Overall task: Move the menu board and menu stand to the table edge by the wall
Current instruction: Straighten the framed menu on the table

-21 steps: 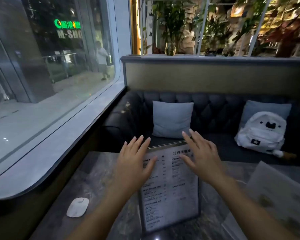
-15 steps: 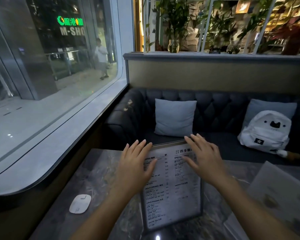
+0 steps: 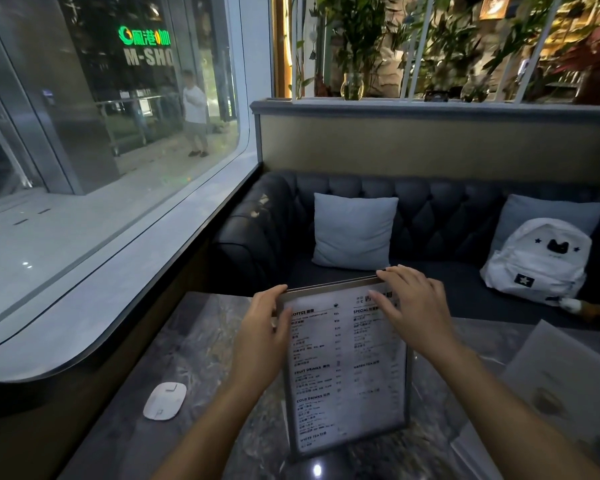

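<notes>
A framed menu stand (image 3: pixel 347 382) with printed white pages stands upright in the middle of the dark marble table (image 3: pixel 194 344). My left hand (image 3: pixel 260 337) clasps its upper left edge, fingers curled over the top corner. My right hand (image 3: pixel 413 306) holds its upper right corner, fingers over the top rim and thumb on the front. A flat pale menu board (image 3: pixel 568 386) lies on the table at the right, blurred.
A small white oval device (image 3: pixel 165 400) lies on the table near the left edge, below the window sill (image 3: pixel 94 306). Behind the table is a dark tufted sofa (image 3: pixel 440 220) with two grey cushions and a white backpack (image 3: pixel 537 265).
Both hands, spread flat over the menu stand's face before, have moved up and closed on its top corners. The view has shifted slightly.
</notes>
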`<action>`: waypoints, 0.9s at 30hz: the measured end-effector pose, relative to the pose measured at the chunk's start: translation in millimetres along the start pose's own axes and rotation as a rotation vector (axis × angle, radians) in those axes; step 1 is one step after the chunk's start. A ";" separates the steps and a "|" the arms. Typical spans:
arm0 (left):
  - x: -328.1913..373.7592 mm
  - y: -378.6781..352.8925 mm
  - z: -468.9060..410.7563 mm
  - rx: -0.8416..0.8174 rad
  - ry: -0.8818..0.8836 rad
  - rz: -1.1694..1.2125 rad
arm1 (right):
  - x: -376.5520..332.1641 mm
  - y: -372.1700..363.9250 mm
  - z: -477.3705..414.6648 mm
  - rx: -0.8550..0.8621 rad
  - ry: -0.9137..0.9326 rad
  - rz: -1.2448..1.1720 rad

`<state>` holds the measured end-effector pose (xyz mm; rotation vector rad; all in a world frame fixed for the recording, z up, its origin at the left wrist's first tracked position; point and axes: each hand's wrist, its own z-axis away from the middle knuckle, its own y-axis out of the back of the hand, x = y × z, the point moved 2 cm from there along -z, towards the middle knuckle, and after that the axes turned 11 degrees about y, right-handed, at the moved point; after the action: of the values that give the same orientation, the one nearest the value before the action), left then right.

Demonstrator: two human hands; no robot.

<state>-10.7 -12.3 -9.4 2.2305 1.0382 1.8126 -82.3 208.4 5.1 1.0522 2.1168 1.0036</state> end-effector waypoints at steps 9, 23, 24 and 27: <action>2.3 6.5 -22.1 0.060 0.051 0.018 | -3.2 6.2 -0.4 0.105 -0.017 0.021; 9.1 -18.4 -57.4 -0.097 0.197 0.076 | -0.3 23.0 26.5 0.109 -0.089 0.177; 9.0 -18.0 -57.3 -0.105 0.196 0.075 | -1.1 22.9 26.8 0.113 -0.093 0.179; 9.3 -17.4 -57.2 -0.118 0.183 0.053 | -2.4 23.6 27.2 0.113 -0.096 0.186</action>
<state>-68.8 -13.3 7.2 2.0760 0.8793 2.0744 -51.1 226.2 9.5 1.3459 2.0463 0.9071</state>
